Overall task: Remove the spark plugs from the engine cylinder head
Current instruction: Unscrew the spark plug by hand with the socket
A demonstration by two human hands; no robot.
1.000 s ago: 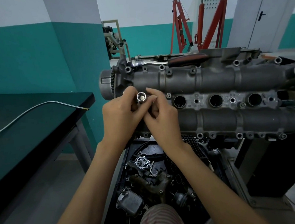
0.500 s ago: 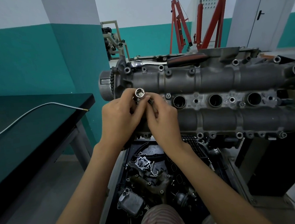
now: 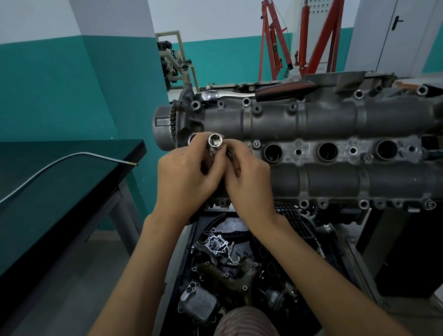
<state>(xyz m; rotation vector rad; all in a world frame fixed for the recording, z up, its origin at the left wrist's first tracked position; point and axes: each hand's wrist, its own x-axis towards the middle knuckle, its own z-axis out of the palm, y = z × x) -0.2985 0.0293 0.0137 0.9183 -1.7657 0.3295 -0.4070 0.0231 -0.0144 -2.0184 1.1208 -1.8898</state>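
Slightly raised since earlier, the socket (image 3: pixel 215 143) is pinched by fingers of the left hand (image 3: pixel 187 179) and right hand (image 3: pixel 247 177) above the cylinder head (image 3: pixel 317 123); if loosened, it could be dropped among parts below.

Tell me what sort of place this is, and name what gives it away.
Most likely an auto repair or training workshop. An engine cylinder head sits on a stand with a ratchet wrench laid on top, red engine hoists stand behind, and a bin of loose engine parts lies below.
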